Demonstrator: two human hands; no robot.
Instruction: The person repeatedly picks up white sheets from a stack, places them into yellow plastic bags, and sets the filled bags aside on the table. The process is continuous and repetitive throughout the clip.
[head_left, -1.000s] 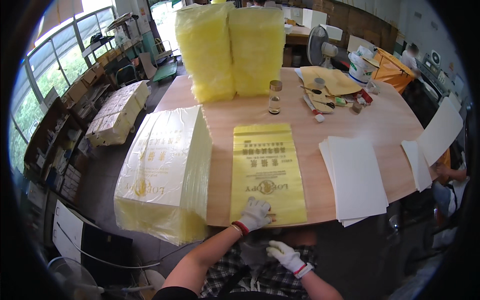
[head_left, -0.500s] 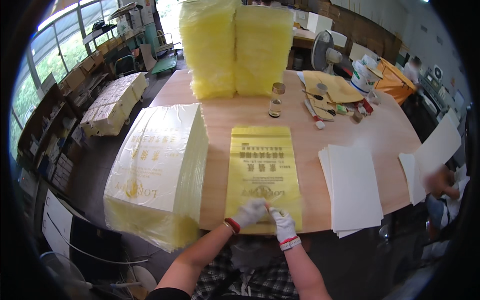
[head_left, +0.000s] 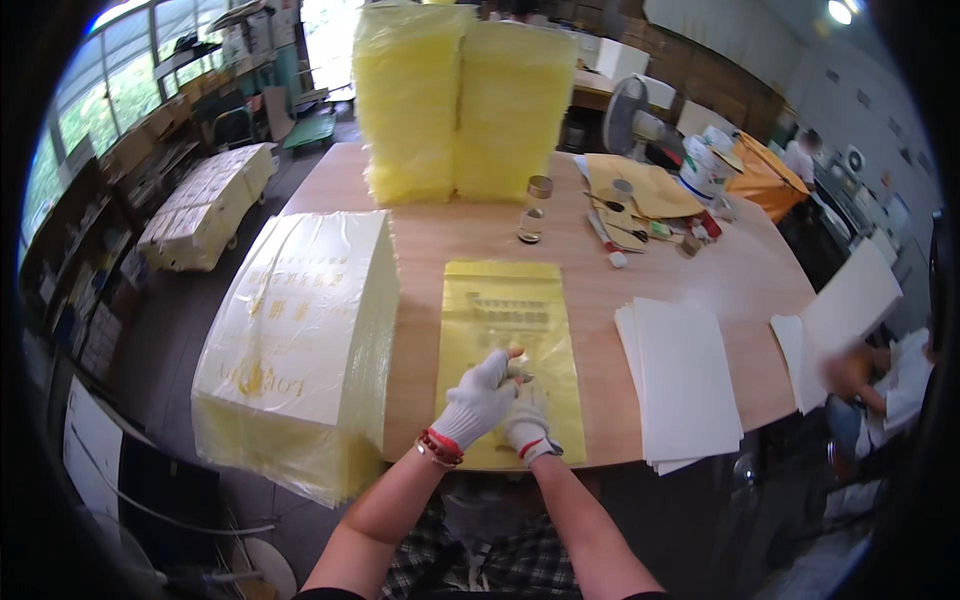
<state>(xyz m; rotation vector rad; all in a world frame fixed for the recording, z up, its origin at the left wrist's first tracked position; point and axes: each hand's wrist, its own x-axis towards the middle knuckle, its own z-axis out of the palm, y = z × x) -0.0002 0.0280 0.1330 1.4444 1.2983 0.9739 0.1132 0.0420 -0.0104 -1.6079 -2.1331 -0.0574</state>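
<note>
A flat yellow plastic bag (head_left: 510,285) with dark print lies on the table in front of me. Both my hands, in white gloves with some bare fingertips, are close together over its near half. My left hand (head_left: 478,400) is the upper one, its fingers reaching right, partly stretched, with nothing visible in them. Partly behind it, my right hand (head_left: 528,420) seems to touch the left one; its fingers are mostly hidden. To the left stands a tall stack of printed packs in clear yellowish film (head_left: 300,310). White sheets (head_left: 680,380) lie in a pile on the right.
Two tall yellow stacks (head_left: 410,110) stand at the table's far side, near a glass jar (head_left: 533,215). Brown paper (head_left: 640,185), scissors and small tools lie far right, beside a white bucket (head_left: 703,170). Another person (head_left: 905,370) sits at the right edge.
My hands have moved forward over the yellow bag, from fingertips meeting near its front edge to the left hand overlapping the right. The whole view has shifted slightly.
</note>
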